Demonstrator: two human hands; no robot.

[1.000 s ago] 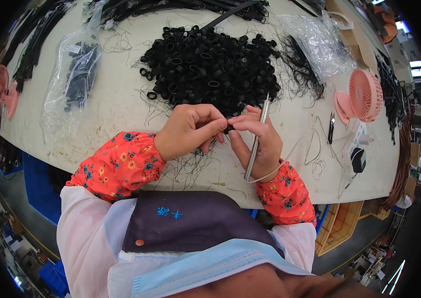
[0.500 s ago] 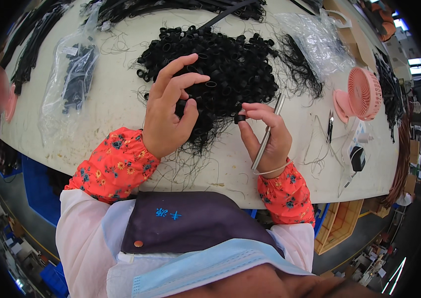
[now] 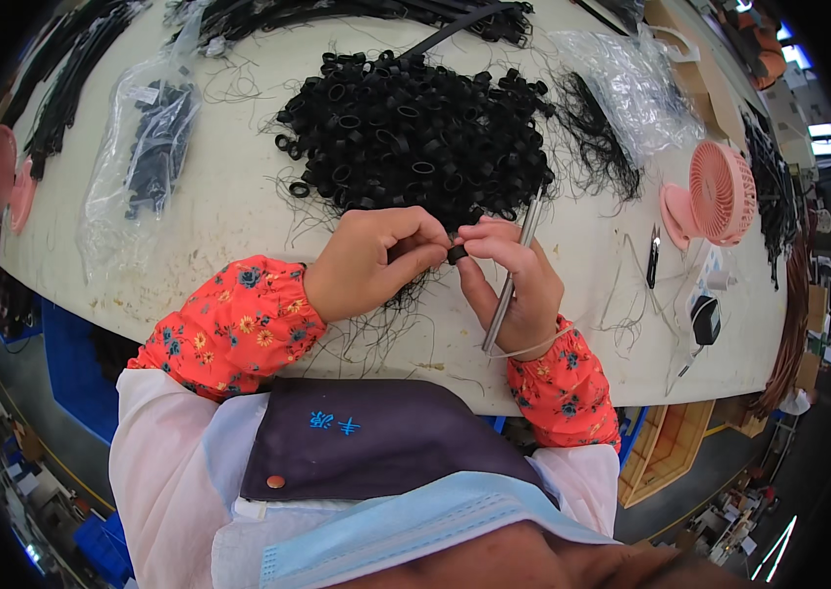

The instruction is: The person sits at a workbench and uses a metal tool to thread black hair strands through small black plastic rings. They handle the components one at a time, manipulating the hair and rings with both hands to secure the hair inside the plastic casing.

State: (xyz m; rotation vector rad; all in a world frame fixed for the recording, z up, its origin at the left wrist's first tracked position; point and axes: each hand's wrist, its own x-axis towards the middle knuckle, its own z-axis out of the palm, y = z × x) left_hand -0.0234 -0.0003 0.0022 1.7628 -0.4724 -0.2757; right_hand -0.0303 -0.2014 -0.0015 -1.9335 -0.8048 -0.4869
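Between the fingertips of both hands is a small black loop (image 3: 457,254), like a belt keeper ring. My right hand (image 3: 514,280) pinches it between thumb and fingers, and a slim metal rod (image 3: 511,285) with a pointed end also lies across that hand. My left hand (image 3: 376,260) is closed in a pinch at the loop's left side; whether it grips the loop or a thread on it is too small to tell. Just beyond the hands lies a large heap of similar black loops (image 3: 415,137), with loose black threads (image 3: 376,339) around its near side.
A pink fan (image 3: 720,193), black-handled snips (image 3: 653,257) and a small black device (image 3: 704,319) lie to the right. Clear plastic bags (image 3: 141,157) rest at left and far right. Black straps (image 3: 337,18) line the far side. A wooden crate (image 3: 666,447) stands below the right edge.
My left hand, spread open before, has come down and right to the loop and closed its fingers. My right hand has shifted slightly left and down with the loop and rod.
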